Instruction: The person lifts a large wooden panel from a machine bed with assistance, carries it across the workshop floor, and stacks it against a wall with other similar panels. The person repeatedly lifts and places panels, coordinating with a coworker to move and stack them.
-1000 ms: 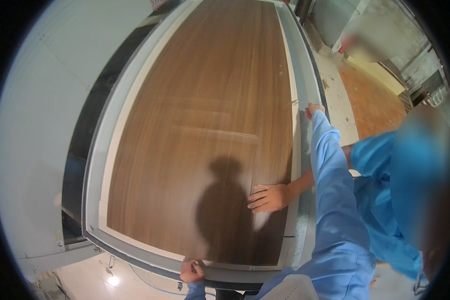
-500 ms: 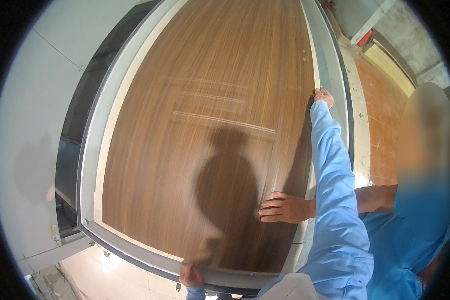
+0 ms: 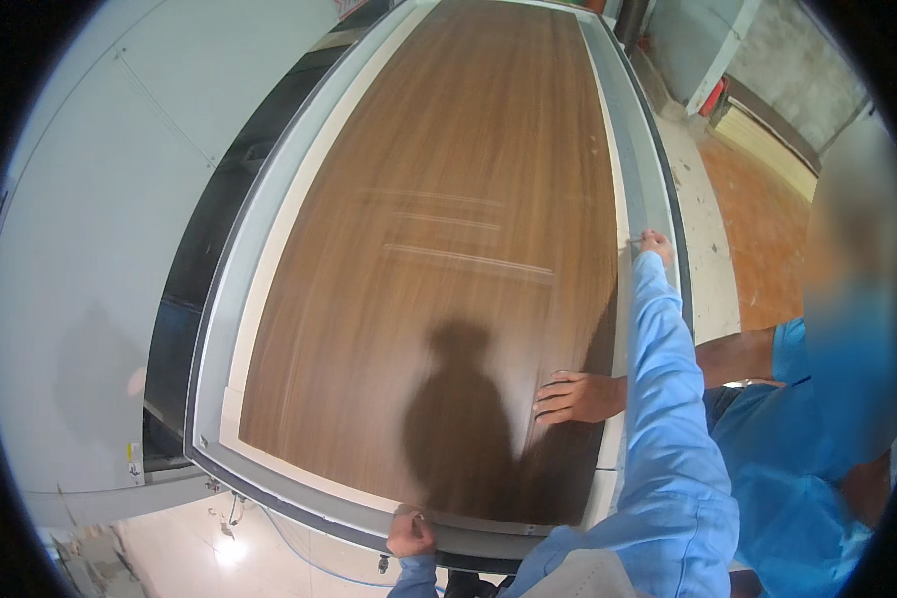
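Note:
A long wood-grain panel (image 3: 439, 120) with a few pale grooves lies on a grey-bordered table (image 3: 224, 299). A pale strip (image 3: 287, 239) runs around the panel's sides. My left hand (image 3: 410, 532) is closed at the near edge, its curled fingers touching the border; what they grip, if anything, is hidden. My right hand (image 3: 656, 244), arm outstretched, is pinched closed over the right border, just outside the strip. Something thin seems to show at its fingertips, too small to name. Another person's hand (image 3: 580, 397) lies spread on the panel's right part, that arm passing beneath my right sleeve.
A co-worker in a blue top (image 3: 757, 439) stands close on my right. Along the left is a large pale machine housing (image 3: 80, 249) with a dark gap (image 3: 184, 309) beside the table. Stacked yellowish boards (image 3: 762, 140) lie at the far right. My shadow falls across the panel.
My right hand has come nearer and shifted outward, off the panel's edge onto the border. My left hand stays at the near edge. The view has tilted somewhat; the co-worker's hand remains on the panel.

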The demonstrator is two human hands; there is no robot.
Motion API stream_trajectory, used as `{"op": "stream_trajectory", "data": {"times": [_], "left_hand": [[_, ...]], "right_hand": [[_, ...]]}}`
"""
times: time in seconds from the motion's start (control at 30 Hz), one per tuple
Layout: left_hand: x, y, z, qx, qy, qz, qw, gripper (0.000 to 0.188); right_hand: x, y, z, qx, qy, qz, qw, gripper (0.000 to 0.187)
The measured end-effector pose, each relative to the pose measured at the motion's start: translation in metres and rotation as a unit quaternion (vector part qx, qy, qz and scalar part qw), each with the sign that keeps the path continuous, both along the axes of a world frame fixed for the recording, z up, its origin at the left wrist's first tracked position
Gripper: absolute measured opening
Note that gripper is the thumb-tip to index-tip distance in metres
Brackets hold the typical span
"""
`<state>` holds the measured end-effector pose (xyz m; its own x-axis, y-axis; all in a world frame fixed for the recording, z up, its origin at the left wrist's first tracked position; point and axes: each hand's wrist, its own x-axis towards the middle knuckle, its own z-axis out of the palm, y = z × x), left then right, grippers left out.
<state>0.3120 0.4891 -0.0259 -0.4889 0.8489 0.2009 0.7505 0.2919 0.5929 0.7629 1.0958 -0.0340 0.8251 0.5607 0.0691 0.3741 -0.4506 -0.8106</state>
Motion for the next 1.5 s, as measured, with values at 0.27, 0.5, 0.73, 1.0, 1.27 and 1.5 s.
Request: {"op": "stream_trajectory", "data": {"times": [0.27,0.5,0.73,1.0,1.27,1.5], "left_hand": [[0.0,-0.005,0.012,-0.051,0.005,-0.018,0.999,0.01],[-0.002,-0.002,0.011,-0.077,-0.002,-0.038,0.996,0.012],[-0.007,-0.008,0.017,0.002,0.006,-0.031,1.0,0.021],[-0.011,-0.02,0.027,-0.058,0.09,-0.155,0.982,0.047],[-0.05,-0.035,0.013,-0.07,0.151,-0.27,0.948,0.05],[-0.006,-0.022,0.014,-0.006,0.188,-0.377,0.907,0.044]], "right_hand": [[0.033,-0.031,0.008,-0.196,-0.122,0.007,0.973,0.066],[-0.024,-0.06,0.03,-0.219,-0.344,0.161,0.899,0.066],[-0.137,-0.135,0.062,0.05,-0.276,0.292,0.914,0.043],[-0.214,-0.516,0.102,0.155,-0.006,0.431,0.889,0.019],[-0.175,-0.697,0.041,0.016,-0.303,0.369,0.878,0.015],[-0.167,-0.708,0.017,0.026,-0.311,0.318,0.895,0.01]]}}
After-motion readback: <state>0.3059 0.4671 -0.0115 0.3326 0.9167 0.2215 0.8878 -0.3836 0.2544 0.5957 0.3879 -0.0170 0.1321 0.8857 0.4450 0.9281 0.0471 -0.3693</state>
